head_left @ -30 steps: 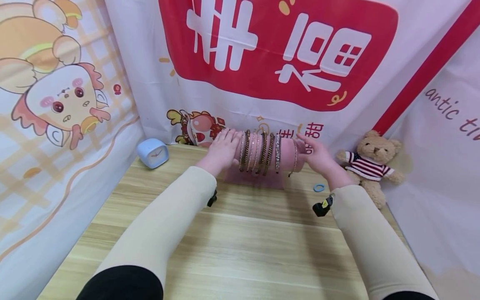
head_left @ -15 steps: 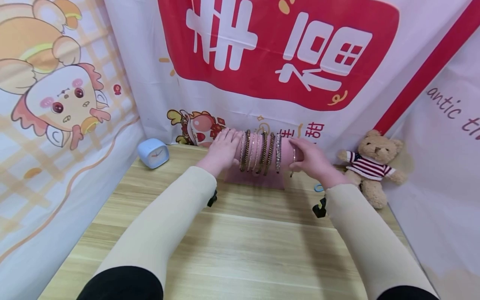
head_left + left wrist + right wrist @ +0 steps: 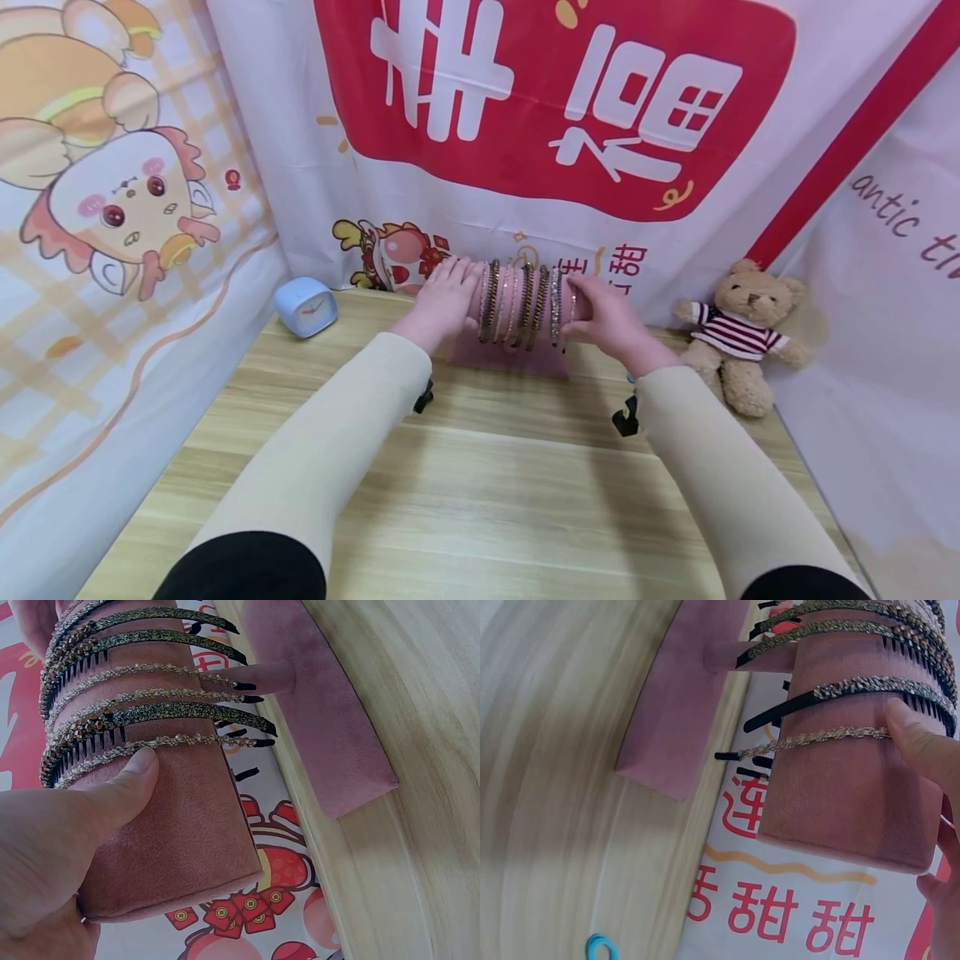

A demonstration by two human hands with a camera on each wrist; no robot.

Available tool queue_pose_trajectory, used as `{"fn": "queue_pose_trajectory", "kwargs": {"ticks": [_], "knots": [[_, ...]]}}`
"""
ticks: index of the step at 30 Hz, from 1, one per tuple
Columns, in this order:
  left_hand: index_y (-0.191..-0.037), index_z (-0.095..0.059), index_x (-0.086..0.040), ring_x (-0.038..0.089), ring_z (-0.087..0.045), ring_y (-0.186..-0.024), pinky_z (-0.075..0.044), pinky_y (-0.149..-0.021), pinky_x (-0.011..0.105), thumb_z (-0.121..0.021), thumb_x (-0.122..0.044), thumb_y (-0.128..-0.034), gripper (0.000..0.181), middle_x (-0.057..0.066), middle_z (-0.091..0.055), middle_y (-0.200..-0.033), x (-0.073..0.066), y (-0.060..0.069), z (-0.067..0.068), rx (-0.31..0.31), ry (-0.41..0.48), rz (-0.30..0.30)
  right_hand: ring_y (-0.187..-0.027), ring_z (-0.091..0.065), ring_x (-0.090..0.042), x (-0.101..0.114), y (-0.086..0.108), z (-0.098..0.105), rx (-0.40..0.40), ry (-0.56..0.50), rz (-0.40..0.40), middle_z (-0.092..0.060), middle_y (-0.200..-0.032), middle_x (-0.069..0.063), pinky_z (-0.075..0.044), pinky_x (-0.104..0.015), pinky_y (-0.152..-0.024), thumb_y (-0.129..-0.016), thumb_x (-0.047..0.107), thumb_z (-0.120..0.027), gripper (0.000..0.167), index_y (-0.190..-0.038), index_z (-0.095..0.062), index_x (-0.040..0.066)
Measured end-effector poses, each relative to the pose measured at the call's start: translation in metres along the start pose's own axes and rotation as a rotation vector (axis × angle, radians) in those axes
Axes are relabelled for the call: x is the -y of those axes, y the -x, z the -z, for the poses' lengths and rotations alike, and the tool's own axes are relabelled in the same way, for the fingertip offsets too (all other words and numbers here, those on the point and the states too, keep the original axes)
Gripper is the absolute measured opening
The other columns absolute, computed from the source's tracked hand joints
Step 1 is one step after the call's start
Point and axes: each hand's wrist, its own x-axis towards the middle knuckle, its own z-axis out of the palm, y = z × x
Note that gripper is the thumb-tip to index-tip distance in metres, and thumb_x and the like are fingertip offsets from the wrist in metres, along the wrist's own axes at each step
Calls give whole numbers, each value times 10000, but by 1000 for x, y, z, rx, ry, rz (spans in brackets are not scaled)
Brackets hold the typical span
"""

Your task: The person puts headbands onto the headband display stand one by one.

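Observation:
A pink velvet headband stand (image 3: 176, 817) holds several sparkly headbands (image 3: 180, 712) round its horizontal roll. Some have dark gold bands with comb teeth; others are thin and beaded. At the roll's left end, my left hand (image 3: 447, 300) grips the stand, thumb on the velvet beside the outermost beaded band. My right hand (image 3: 611, 317) curls round the right end, holding a thin beaded headband (image 3: 817, 739) under the thumb. The thumb tip touches close to the neighbouring silvery headband (image 3: 855, 686). Fingers behind the roll are mostly hidden. The stand's flat base (image 3: 510, 362) rests on the table.
A blue clock (image 3: 306, 307) stands at the table's back left. To the right, a teddy bear (image 3: 750, 333) in a striped sweater leans on the printed cloth (image 3: 480, 183). A blue ring (image 3: 601, 948) lies on the wooden table (image 3: 480, 500) near my right wrist.
My right hand has come in from the right end, closed round the roll, and slid the thin beaded headband leftward toward the others. My left hand has stayed in place.

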Motion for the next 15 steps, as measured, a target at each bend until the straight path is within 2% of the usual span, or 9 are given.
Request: {"fn": "queue_pose_trajectory", "kwargs": {"ticks": [5,9,12,15], "knots": [[-1582,-132,-79,369,-69,-1479,22,-1196,428,-782,-412,-827,1050,199,-149,-1610,1,2,2,-20,24,-20,-1236,-467,-269,2,0,-2,-19,22,25,-506,-1415,-100,-374,-453,-1065,-700,190,-921,908,-1472,-447,117],[-1591,-104,-96,349,-47,-1486,35,-1192,423,-781,-415,-831,1067,176,-124,-1623,7,4,0,-13,45,-35,-1334,-402,-312,0,0,-4,1,29,29,-435,-1484,-130,-321,-480,-1116,-702,230,-919,1011,-1534,-353,129],[-1596,-52,-113,326,8,-1491,82,-1177,444,-801,-449,-794,1147,142,-62,-1637,15,8,-1,-16,56,-50,-1422,-273,-334,-1,4,-3,7,-6,19,-315,-1563,-141,-239,-524,-1152,-724,293,-899,1111,-1590,-209,199],[-1589,17,-138,300,91,-1482,161,-1137,467,-808,-504,-739,1239,106,33,-1635,28,17,3,-39,43,-55,-1483,-89,-320,-5,10,7,-25,12,11,-149,-1632,-98,-134,-573,-1168,-829,376,-802,1068,-1602,-73,265]]}}
